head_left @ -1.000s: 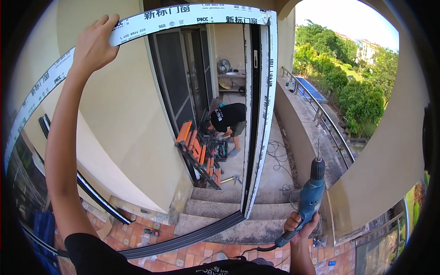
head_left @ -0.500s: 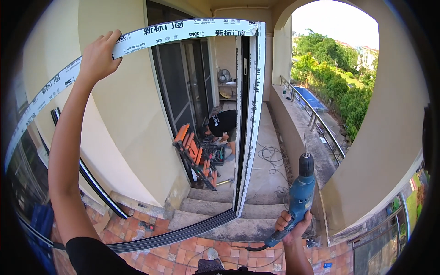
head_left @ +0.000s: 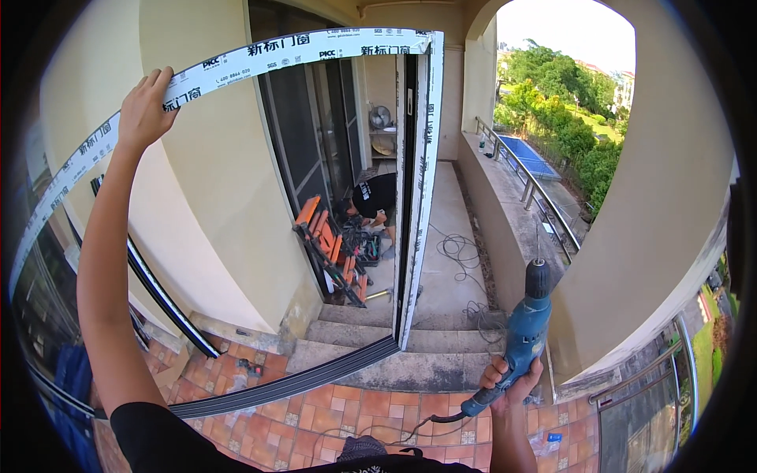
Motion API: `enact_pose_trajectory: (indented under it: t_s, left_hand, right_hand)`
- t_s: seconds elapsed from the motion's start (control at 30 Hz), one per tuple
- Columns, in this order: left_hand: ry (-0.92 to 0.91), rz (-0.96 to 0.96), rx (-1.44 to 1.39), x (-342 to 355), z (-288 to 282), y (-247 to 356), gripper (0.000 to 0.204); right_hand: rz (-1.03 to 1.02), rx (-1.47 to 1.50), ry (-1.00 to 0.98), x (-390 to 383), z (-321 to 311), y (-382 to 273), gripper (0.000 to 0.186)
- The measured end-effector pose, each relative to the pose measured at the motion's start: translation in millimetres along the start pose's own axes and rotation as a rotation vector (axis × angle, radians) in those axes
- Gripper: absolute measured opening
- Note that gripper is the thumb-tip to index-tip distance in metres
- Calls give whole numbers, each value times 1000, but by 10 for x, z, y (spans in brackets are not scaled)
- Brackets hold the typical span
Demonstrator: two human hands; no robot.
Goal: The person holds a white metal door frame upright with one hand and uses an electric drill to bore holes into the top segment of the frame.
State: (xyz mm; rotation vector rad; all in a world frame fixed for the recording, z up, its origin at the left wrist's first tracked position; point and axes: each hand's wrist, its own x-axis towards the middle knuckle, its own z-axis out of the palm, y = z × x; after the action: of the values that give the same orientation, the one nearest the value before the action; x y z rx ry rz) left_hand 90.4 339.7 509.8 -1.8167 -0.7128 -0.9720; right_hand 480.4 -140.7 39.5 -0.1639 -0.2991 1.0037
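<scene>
A large door frame wrapped in white printed film stands upright before me. My left hand (head_left: 147, 110) is raised at the upper left, its fingers hooked over the frame's top rail (head_left: 315, 49). The far upright (head_left: 422, 181) meets a dark grooved bottom track (head_left: 292, 396), which curves across the lower view. At the lower right my right hand (head_left: 511, 382) is wrapped round the grip of a blue electric drill (head_left: 527, 335). The drill points upward, a thin bit in its black chuck, apart from the frame. Its cord trails left from the handle's lower end.
Beyond the frame another person (head_left: 374, 197) bends over a toolbox (head_left: 367, 249), beside an orange folding stand (head_left: 319, 236). Concrete steps (head_left: 441, 364) lie behind the track. A loose cable (head_left: 457, 248) coils on the walkway; a metal railing (head_left: 530, 188) runs along the right ledge.
My left hand has shifted slightly left along the top rail, uncovering more print. The drill has moved a little right, farther from the upright. The whole view has turned slightly.
</scene>
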Motion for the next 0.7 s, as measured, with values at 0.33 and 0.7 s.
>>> enact_pose_trajectory:
  t_s: [0.33, 0.7]
  left_hand:
    - [61, 19, 13, -66, -206, 101, 49]
    - [92, -21, 112, -209, -793, 462, 50]
  right_hand:
    - [-131, -39, -80, -13, 105, 188, 75]
    - [-113, -1, -138, 136, 164, 131, 73]
